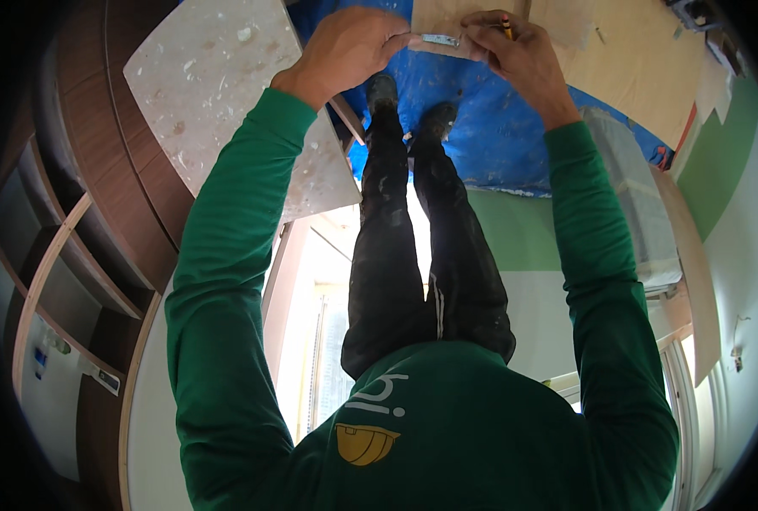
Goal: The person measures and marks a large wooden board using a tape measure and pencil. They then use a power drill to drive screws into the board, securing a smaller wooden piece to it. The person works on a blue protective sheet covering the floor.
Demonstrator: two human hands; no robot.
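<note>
My left hand (353,49) is closed, with its fingertips pinched at the left end of a short, silvery flat strip (440,39). I cannot make out exactly what kind of thing the strip is. Tucked between the bent fingers of my right hand (519,58) is a pencil (506,26) with a yellow and dark body and a reddish end. The right thumb and fingertips are close to the strip's other end; whether they touch it is unclear. Both hands are over the near edge of a light wooden board (447,12).
A pale board spotted with white (217,94) stands at the left, beside dark brown panels (132,162) and open shelving (55,281). A blue sheet (498,119) covers the floor under my shoes. More light plywood (643,64) lies at the right, near a plastic-wrapped bundle (634,196).
</note>
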